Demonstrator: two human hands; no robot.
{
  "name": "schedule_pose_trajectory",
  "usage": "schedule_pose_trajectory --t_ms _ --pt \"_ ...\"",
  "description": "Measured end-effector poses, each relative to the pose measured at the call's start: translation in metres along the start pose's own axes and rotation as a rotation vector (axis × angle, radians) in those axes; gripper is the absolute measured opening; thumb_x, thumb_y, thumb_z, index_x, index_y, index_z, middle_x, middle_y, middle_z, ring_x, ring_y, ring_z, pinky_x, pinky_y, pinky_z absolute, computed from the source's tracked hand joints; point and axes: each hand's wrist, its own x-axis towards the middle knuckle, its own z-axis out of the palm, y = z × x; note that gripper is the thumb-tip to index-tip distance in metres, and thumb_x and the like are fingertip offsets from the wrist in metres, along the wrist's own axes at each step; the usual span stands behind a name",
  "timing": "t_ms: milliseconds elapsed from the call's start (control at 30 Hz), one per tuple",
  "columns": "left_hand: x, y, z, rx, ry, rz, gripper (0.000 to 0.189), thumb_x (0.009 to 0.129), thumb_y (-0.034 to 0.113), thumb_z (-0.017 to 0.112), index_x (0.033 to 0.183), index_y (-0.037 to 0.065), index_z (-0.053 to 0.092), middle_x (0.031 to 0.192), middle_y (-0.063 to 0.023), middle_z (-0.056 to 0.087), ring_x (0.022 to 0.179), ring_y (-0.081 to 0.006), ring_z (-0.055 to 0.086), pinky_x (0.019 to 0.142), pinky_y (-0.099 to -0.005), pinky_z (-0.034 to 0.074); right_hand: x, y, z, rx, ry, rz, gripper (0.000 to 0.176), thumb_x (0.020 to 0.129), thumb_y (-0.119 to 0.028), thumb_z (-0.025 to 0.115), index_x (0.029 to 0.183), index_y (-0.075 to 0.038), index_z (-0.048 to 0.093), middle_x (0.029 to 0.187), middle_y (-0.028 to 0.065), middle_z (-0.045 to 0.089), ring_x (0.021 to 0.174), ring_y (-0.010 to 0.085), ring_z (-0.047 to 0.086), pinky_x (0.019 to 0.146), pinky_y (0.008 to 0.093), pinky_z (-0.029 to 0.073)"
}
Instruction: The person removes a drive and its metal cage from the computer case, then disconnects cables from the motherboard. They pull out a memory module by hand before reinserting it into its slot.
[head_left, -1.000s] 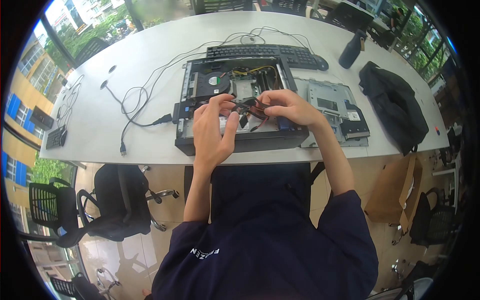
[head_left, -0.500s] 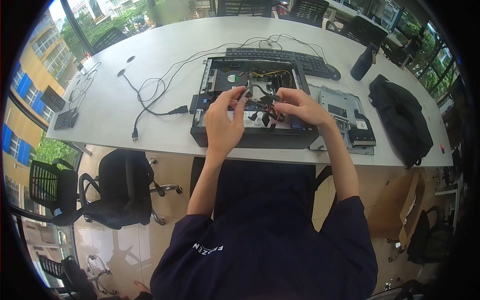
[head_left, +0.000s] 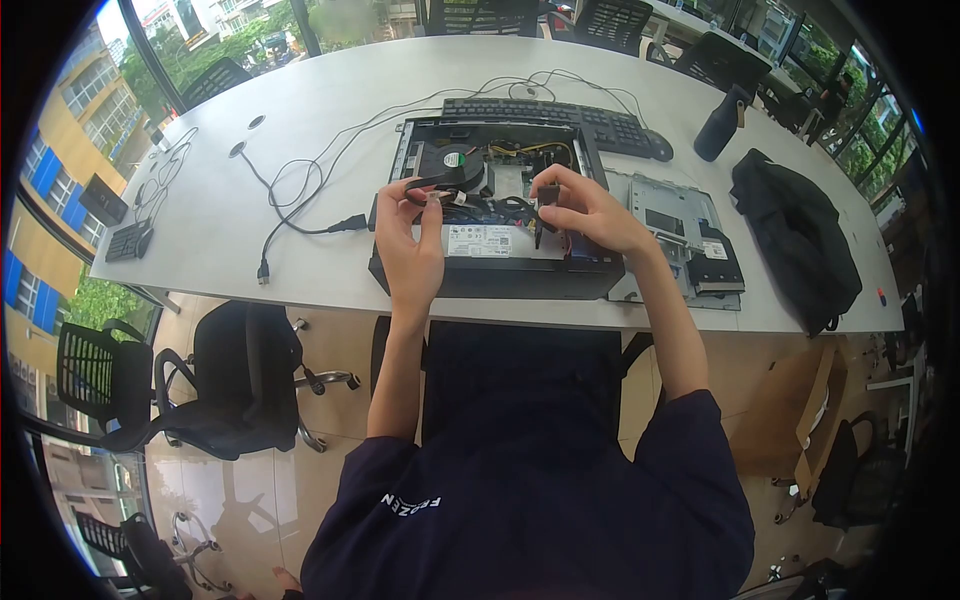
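An opened black desktop computer case lies on the table in front of me. My left hand is over its left side, thumb and fingers pinched on a black cable. Over the right part of the case, my right hand pinches a black cable connector. More dark wires lie between the hands. A round fan and a white printed label show inside the case.
Behind the case are a black keyboard and a mouse. To the right lie a metal side panel, a dark bottle and a black bag. A loose black plug cable is at left.
My hands have moved apart. The left has shifted left with the black cable, uncovering more of the fan and the white label. The right still pinches near the wires.
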Motion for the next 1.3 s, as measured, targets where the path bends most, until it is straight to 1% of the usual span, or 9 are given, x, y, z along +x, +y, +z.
schedule_pose_trajectory --t_ms 367,500,633,700,833,967,1067,1167,1300 --pt "-0.001 0.001 0.000 -0.003 0.047 0.010 0.017 0.094 -0.007 0.057 0.110 -0.001 0.054 0.108 -0.0097 0.058 0.101 -0.0163 0.062 0.091 -0.0294 0.048 0.005 0.015 0.000 0.213 0.153 -0.098 0.051 0.102 -0.024 0.060 0.145 -0.005 0.041 0.107 0.0040 0.057 0.104 0.0150 0.056 0.093 0.0305 0.046" --pt "0.000 0.003 -0.003 0.000 -0.061 0.097 0.021 0.086 -0.015 0.053 0.101 -0.001 0.056 0.106 -0.0116 0.060 0.101 -0.0160 0.062 0.090 -0.0280 0.048 0.002 0.010 -0.001 0.195 0.129 -0.133 0.052 0.104 -0.026 0.057 0.147 -0.002 0.041 0.108 0.0065 0.058 0.105 0.0164 0.058 0.096 0.0322 0.046" --pt "-0.005 0.014 -0.007 -0.012 -0.237 -0.009 0.013 0.086 -0.006 0.048 0.090 -0.002 0.059 0.085 -0.0090 0.062 0.077 -0.0135 0.063 0.070 -0.0219 0.044 0.003 0.016 -0.007 0.088 0.074 -0.186 0.037 0.105 -0.029 0.054 0.128 0.000 0.061 0.111 0.0091 0.066 0.099 0.0138 0.065 0.086 0.0310 0.051" --pt "-0.005 0.021 -0.013 -0.073 -0.322 -0.092 0.012 0.090 0.000 0.050 0.087 -0.003 0.061 0.073 -0.0075 0.062 0.064 -0.0107 0.059 0.062 -0.0223 0.044 0.001 0.015 -0.010 0.054 -0.173 -0.149 0.034 0.105 -0.030 0.055 0.112 0.000 0.069 0.097 0.0069 0.071 0.089 0.0130 0.067 0.082 0.0306 0.053" --pt "-0.003 0.026 -0.011 0.064 -0.454 -0.103 0.028 0.098 0.014 0.053 0.077 -0.001 0.066 0.053 -0.0001 0.052 0.052 -0.0039 0.047 0.050 -0.0228 0.029 -0.003 0.011 -0.007 0.089 -0.150 -0.268 0.035 0.104 -0.027 0.061 0.090 0.003 0.074 0.084 0.0072 0.074 0.080 0.0130 0.069 0.080 0.0282 0.055" --pt "-0.003 0.026 0.002 0.085 -0.421 -0.222 0.016 0.091 0.014 0.067 0.093 -0.002 0.067 0.073 -0.0039 0.062 0.061 -0.0081 0.054 0.056 -0.0245 0.043 -0.006 0.004 -0.002 0.097 -0.118 -0.118 0.040 0.103 -0.027 0.060 0.079 0.002 0.074 0.079 0.0076 0.073 0.078 0.0131 0.068 0.073 0.0281 0.053" --pt "-0.004 0.041 0.011 0.533 -0.536 0.037 0.050 0.077 0.004 0.069 0.125 0.002 0.059 0.118 -0.0091 0.065 0.100 -0.0182 0.062 0.082 -0.0308 0.050 -0.004 0.002 -0.006 -0.105 -0.161 -0.149 0.032 0.100 -0.027 0.065 0.085 -0.001 0.077 0.075 0.0034 0.073 0.071 0.0086 0.064 0.068 0.0261 0.051" --pt "-0.005 0.038 0.024 0.689 -0.530 0.360 0.060 0.074 0.004 0.067 0.133 0.003 0.056 0.127 -0.0137 0.064 0.110 -0.0273 0.062 0.091 -0.0374 0.050 -0.006 0.000 -0.003 -0.050 -0.143 -0.190 0.032 0.099 -0.027 0.066 0.084 -0.001 0.076 0.074 0.0023 0.072 0.069 0.0086 0.063 0.066 0.0260 0.049" --pt "-0.003 0.036 0.016 0.673 -0.757 0.232 0.048 0.077 0.009 0.068 0.124 0.007 0.064 0.121 -0.0089 0.069 0.111 -0.0294 0.065 0.094 -0.0405 0.048 -0.006 -0.001 -0.004 -0.069 -0.180 -0.159 0.032 0.099 -0.027 0.066 0.082 -0.001 0.075 0.072 0.0019 0.070 0.070 0.0088 0.063 0.068 0.0259 0.049"
